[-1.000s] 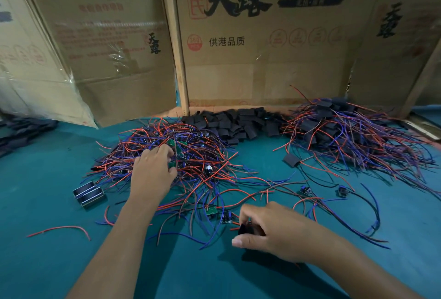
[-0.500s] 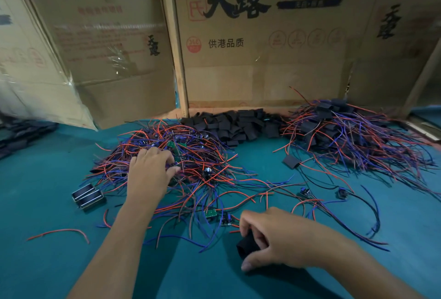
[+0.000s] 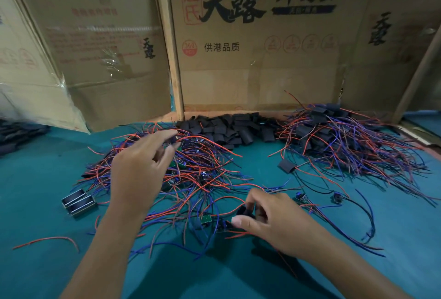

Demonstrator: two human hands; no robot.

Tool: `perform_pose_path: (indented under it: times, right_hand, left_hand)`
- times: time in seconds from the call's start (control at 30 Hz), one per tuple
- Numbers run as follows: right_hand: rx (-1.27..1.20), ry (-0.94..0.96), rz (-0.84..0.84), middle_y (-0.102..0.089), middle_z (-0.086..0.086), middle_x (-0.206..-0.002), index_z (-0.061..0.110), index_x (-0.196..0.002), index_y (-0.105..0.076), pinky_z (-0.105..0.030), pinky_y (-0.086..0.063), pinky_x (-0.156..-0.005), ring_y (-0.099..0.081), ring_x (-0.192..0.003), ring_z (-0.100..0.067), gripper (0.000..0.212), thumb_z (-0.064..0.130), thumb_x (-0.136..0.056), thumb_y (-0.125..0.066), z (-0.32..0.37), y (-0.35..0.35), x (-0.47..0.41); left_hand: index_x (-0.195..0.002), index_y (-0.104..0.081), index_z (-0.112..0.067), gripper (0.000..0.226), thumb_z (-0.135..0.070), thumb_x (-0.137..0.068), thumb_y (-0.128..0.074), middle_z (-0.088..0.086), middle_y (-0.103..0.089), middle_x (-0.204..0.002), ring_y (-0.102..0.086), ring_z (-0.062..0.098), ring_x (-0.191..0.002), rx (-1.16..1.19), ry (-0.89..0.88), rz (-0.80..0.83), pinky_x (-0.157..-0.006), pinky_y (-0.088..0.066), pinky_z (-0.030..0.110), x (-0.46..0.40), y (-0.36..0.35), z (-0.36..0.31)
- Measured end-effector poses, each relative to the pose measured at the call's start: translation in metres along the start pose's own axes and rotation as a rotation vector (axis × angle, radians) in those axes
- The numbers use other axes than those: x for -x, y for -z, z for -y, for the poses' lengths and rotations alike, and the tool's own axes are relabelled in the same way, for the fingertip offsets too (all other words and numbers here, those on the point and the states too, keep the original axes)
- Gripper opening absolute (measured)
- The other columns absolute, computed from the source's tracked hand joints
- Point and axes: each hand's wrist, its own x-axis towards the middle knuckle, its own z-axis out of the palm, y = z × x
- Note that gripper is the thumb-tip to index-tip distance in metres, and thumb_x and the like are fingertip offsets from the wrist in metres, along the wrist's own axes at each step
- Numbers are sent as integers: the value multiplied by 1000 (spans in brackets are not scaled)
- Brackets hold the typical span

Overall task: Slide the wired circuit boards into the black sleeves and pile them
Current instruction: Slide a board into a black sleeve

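A tangled heap of wired circuit boards (image 3: 195, 170) with red and blue leads lies at centre left on the green table. My left hand (image 3: 140, 167) is raised over it and pinches a small board (image 3: 175, 140) by its wires at the fingertips. My right hand (image 3: 267, 217) grips a black sleeve (image 3: 243, 211) near the front of the heap. Loose black sleeves (image 3: 229, 129) are piled at the back. A pile of sleeved boards (image 3: 338, 139) with trailing wires lies at the right.
Two small metal solenoid-like parts (image 3: 77, 202) lie left of the heap. A lone sleeve (image 3: 286, 165) and several loose wired parts (image 3: 337, 197) lie at the right. A stray red wire (image 3: 47, 240) lies at front left. Cardboard boxes (image 3: 250, 60) wall off the back.
My left hand has lifted out of the heap, pulling a board with its wires up. My right hand has shifted slightly back, still holding the black sleeve.
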Motion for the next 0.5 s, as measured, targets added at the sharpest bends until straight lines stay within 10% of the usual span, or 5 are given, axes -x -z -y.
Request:
perform_pose_path:
  times: [0.23,0.5]
  right_hand:
    - [-173,-117,-81,-66,-4,-60,20,-76,-51,-26,-46,-49,-58,-44,-7,34,49,-91,-59,-7,-2,-6]
    - [-17,-88,-102,-57,9,-65,26,-82,-51,-35,-47,-66,-47,-60,-7,21,43,-89,-61,-17,-4,-8]
  left_hand:
    - [-121,-70,-17,32,-8,-92,-60,-20,-67,-94,-59,-2,-73,242,-112,-11,-72,-45,10,13,-18,-23]
    - [-115,-68,-16,27,-6,-99,-48,4,-73,-109,-74,25,-83,926,438,77,-72,-61,35,16,-29,-34]
